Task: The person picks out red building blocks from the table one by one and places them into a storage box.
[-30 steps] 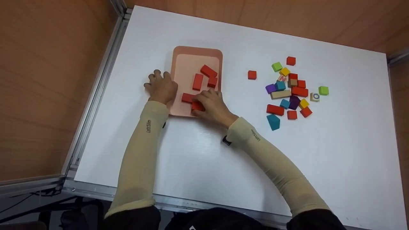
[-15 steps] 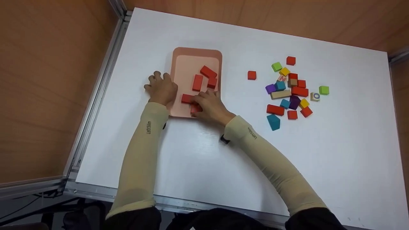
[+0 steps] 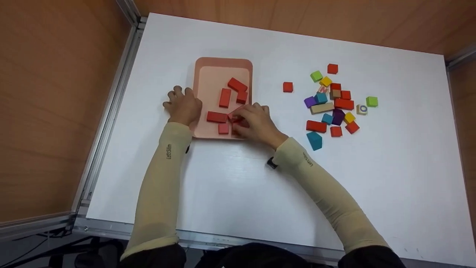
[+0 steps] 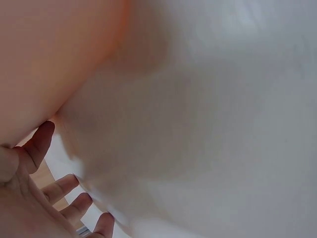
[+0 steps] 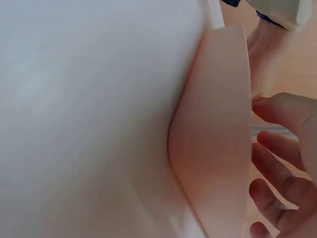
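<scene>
A pink tray [image 3: 224, 63] holds several red wooden blocks: a long block [image 3: 216, 117] and a small cube [image 3: 223, 128] near its front, more blocks [image 3: 225, 97] toward the middle right. My right hand [image 3: 260, 123] reaches over the tray's right wall, with thumb and fingers around a slanted red block [image 3: 234, 113] that they partly cover. In the right wrist view the tray wall [image 5: 213, 134] hides its fingertips. My left hand [image 3: 183, 107] rests against the tray's left side, fingers spread and loosely bent. The left wrist view shows its fingers [image 4: 77, 204] outside the tray.
Right of the tray lies a loose red cube [image 3: 288, 87]. Farther right, a scattered group holds a green cube [image 3: 372, 101], a teal block [image 3: 315, 140], a long red block [image 3: 316, 126] and a natural wood block [image 3: 322, 108]. Wooden panels [image 3: 55, 111] enclose the white table.
My right hand has let go of the small red cube, which now lies uncovered near the tray's front, and has shifted right onto another red block. My left hand stays beside the tray.
</scene>
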The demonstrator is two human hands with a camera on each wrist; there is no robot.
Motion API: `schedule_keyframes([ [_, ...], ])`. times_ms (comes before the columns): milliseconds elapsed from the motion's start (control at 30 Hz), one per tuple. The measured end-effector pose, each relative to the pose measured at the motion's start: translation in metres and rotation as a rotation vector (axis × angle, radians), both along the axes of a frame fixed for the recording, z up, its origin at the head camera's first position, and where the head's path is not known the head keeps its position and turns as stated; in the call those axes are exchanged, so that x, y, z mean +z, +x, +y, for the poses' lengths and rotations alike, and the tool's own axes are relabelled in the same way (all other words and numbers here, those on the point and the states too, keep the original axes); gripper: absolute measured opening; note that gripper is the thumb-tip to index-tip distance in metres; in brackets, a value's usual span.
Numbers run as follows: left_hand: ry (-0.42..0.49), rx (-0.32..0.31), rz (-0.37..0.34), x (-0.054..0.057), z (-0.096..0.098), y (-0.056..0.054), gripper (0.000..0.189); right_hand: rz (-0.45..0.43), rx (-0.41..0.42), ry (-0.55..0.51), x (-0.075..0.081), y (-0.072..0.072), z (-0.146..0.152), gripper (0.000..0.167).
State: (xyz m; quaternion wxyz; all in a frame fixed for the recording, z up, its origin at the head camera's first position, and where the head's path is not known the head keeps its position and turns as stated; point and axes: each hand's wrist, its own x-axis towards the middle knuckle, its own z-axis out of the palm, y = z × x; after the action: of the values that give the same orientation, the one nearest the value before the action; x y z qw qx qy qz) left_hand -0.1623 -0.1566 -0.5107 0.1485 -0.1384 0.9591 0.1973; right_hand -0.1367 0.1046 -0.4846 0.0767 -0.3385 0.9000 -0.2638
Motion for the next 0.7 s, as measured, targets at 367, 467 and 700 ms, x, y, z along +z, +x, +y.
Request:
schedule_keyframes([
  [367, 0.024, -0.004, -0.016, 0.005, -0.003, 0.001, 0.048, -0.031, -0.219, 0.005, 0.014, -0.022, 0.082, 0.041],
  [467, 0.028, -0.004, -0.009, 0.004, -0.003, 0.001, 0.048, -0.068, -0.305, 0.016, 0.016, -0.030, 0.111, 0.042],
  [700, 0.030, -0.020, 0.017, 0.002, -0.002, 0.003, 0.048, -0.223, -0.548, 0.076, 0.019, -0.043, 0.179, 0.051],
])
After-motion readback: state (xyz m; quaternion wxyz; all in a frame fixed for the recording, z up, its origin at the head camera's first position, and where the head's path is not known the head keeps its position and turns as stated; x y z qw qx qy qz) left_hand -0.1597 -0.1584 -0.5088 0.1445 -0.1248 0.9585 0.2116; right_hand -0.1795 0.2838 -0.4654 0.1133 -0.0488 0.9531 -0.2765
